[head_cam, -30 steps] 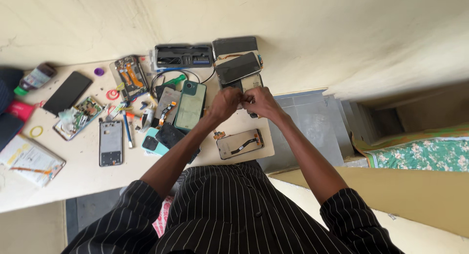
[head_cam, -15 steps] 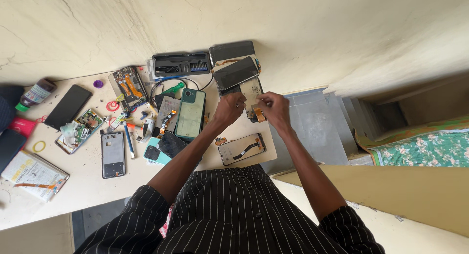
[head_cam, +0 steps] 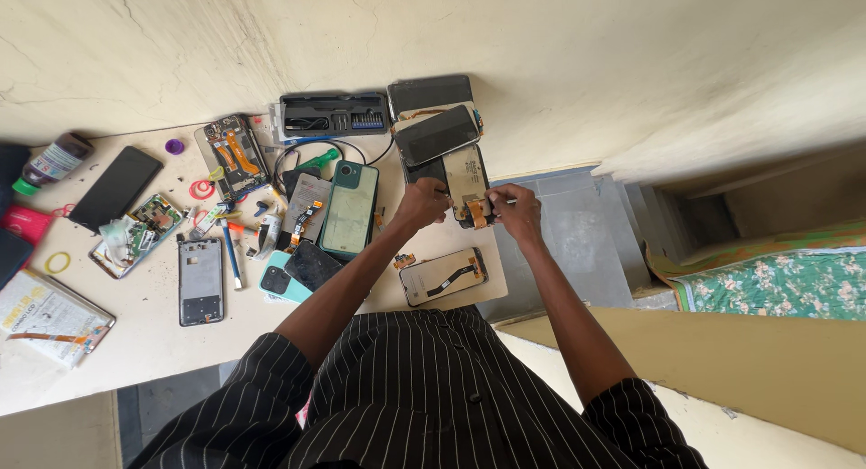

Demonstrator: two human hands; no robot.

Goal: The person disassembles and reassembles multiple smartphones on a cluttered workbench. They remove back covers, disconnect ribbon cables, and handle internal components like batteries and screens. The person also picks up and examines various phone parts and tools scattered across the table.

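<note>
A phone display panel (head_cam: 465, 173) lies face down near the table's right end, with an orange flex cable (head_cam: 477, 215) at its near edge. My left hand (head_cam: 421, 204) pinches the panel's left edge. At the panel's near right corner, my right hand (head_cam: 516, 214) grips a thin pale tool (head_cam: 499, 201) whose tip points at the flex cable. Just behind the panel lie two dark screens (head_cam: 437, 134). Below my hands rests another face-down panel (head_cam: 443, 277).
A green phone (head_cam: 348, 208), a black bit case (head_cam: 332, 114), an opened phone (head_cam: 233, 153), a grey frame (head_cam: 200, 279), a blue pen (head_cam: 232, 263), a bottle (head_cam: 52, 161) and small parts crowd the pale table (head_cam: 135, 334). Grey floor (head_cam: 577, 252) lies to the right.
My two hands, held close together over the panel a second ago, have drawn apart; the right hand now sits at the panel's near right corner.
</note>
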